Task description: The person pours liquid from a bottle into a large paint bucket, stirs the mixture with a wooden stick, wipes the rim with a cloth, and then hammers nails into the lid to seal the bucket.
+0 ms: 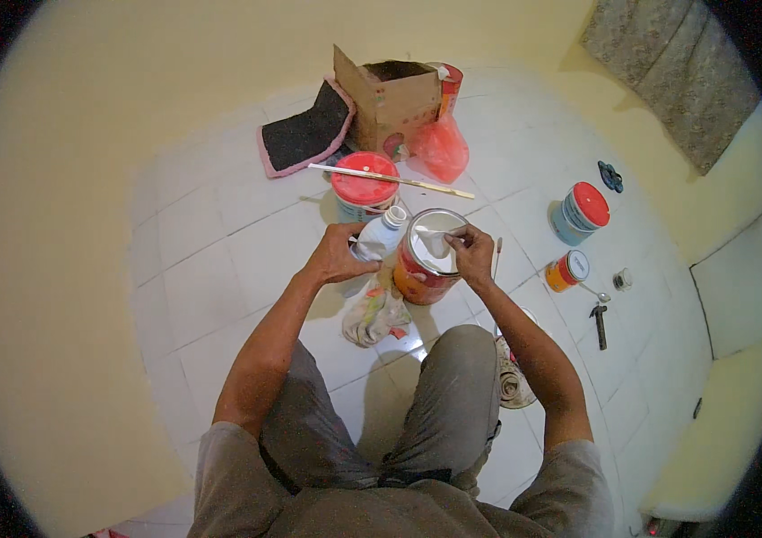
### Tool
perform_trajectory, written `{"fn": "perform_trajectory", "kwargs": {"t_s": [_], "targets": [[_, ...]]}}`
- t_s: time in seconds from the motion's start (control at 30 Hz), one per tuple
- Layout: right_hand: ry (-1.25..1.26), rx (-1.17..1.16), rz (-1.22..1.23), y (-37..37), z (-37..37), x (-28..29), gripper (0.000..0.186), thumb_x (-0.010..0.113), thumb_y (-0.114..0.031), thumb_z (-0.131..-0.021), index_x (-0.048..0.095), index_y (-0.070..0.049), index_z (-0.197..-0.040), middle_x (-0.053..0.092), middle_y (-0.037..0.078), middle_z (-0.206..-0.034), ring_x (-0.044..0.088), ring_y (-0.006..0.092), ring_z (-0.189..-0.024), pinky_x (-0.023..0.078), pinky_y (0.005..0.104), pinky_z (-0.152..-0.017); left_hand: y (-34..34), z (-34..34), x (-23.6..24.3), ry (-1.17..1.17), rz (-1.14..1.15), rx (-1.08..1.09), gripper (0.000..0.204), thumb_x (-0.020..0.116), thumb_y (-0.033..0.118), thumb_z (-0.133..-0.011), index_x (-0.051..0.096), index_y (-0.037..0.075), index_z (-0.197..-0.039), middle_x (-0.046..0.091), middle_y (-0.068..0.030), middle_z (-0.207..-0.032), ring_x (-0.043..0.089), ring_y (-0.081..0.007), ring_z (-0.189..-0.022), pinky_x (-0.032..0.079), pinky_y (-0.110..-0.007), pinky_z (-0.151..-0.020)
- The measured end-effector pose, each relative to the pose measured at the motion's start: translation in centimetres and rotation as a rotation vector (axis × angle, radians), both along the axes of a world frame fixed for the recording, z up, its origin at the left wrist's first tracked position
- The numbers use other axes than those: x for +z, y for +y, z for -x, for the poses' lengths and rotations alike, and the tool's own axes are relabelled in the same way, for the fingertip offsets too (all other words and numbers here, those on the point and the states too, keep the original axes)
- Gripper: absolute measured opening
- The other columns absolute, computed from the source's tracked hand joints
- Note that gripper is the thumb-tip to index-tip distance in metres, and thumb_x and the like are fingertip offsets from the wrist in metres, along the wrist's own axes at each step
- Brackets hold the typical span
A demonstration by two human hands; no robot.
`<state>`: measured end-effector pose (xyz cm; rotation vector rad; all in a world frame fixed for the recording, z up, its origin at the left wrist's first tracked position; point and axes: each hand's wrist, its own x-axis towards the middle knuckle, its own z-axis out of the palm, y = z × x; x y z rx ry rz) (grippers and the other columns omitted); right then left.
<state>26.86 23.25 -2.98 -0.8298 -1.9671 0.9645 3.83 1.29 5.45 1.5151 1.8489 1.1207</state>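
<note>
Holds white bottle (382, 233) in left hand (345, 255), with thumb and fingers closed around the body. Tilts bottle to the right, with uncapped mouth up, just beside open can (423, 285). Pinches slim white piece (432, 233) between thumb and fingers of right hand (470, 254), over the mouth of the can; cannot tell the exact kind of piece, or whether in contact with the white contents.

Stands on white tiled floor (219, 296), in front of the knees: the open can, orange and red, with silver rim. Lies crumpled just to the left of the can: clear plastic bag (372, 316). Stands beyond the bottle: bucket with red lid (363, 162), with long thin stick (421, 184) laid across the lid.

Farther back: cardboard box (408, 112) with raised flap, between black mat (307, 136) with pink edge and red plastic bag (441, 154).

To the right, well apart from both hands: second bucket (569, 224), also with red lid; small orange can (560, 276) nearer the knees; small jar (622, 279); hammer (600, 328). Beside right knee: pale coiled roll (515, 387).
</note>
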Motion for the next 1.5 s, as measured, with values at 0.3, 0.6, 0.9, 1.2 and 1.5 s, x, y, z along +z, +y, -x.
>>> {"fn": "perform_trajectory", "kwargs": {"t_s": [0.3, 0.6, 0.9, 1.2, 1.5], "targets": [[0.035, -0.094, -0.018, -0.9, 2.1, -0.6, 0.012, 0.08, -0.01, -0.081, 0.074, 0.0, -0.084, 0.073, 0.016, -0.08, 0.069, 0.0251, -0.069, 0.053, 0.0377, -0.067, -0.4, -0.2, 1.0, 0.02, -0.009, 0.016, 0.065, 0.092, 0.028, -0.066, 0.071, 0.001, -0.122, 0.075, -0.0159, -0.114, 0.073, -0.0245, -0.103, 0.056, -0.04, -0.097], [0.128, -0.171, 0.017, 0.0, 4.3, -1.9, 0.01, 0.079, -0.008, -0.082, 0.073, 0.0, -0.084, 0.07, 0.011, -0.075, 0.062, 0.0169, -0.065, 0.049, 0.0325, -0.064, -0.4, -0.9, 1.7, 0.039, 0.051, 0.03, 0.067, 0.092, 0.03, -0.066, 0.071, 0.0, -0.122, 0.076, -0.0161, -0.113, 0.073, -0.0248, -0.102, 0.056, -0.04, -0.097], [0.304, -0.176, 0.013, 2.5, 6.0, -1.1, 0.011, 0.079, -0.007, -0.085, 0.073, 0.002, -0.088, 0.072, 0.01, -0.078, 0.063, 0.0142, -0.068, 0.049, 0.031, -0.065, 0.0, -0.5, 1.2, 0.026, 0.01, 0.012, 0.065, 0.091, 0.027, -0.066, 0.071, -0.001, -0.121, 0.076, -0.0173, -0.112, 0.074, -0.0254, -0.101, 0.058, -0.04, -0.095], [0.429, 0.021, 0.078, 2.7, 1.4, 7.7, 0.006, 0.077, -0.002, -0.087, 0.073, 0.002, -0.09, 0.073, 0.005, -0.082, 0.064, 0.0094, -0.075, 0.051, 0.0269, -0.069, 0.8, -0.7, 0.6, 0.033, -0.004, -0.009, 0.063, 0.092, 0.028, -0.066, 0.073, 0.001, -0.12, 0.077, -0.0147, -0.111, 0.074, -0.023, -0.1, 0.058, -0.039, -0.095], [0.116, 0.264, -0.026, 4.2, -3.0, 17.0, 0.007, 0.076, -0.001, -0.088, 0.072, 0.002, -0.092, 0.074, 0.008, -0.085, 0.066, 0.0099, -0.078, 0.053, 0.0266, -0.071, 2.6, -1.8, 0.1, -0.012, -0.071, -0.082, 0.066, 0.093, 0.03, -0.065, 0.072, 0.0, -0.12, 0.076, -0.0164, -0.113, 0.074, -0.0247, -0.101, 0.057, -0.039, -0.094]]}}
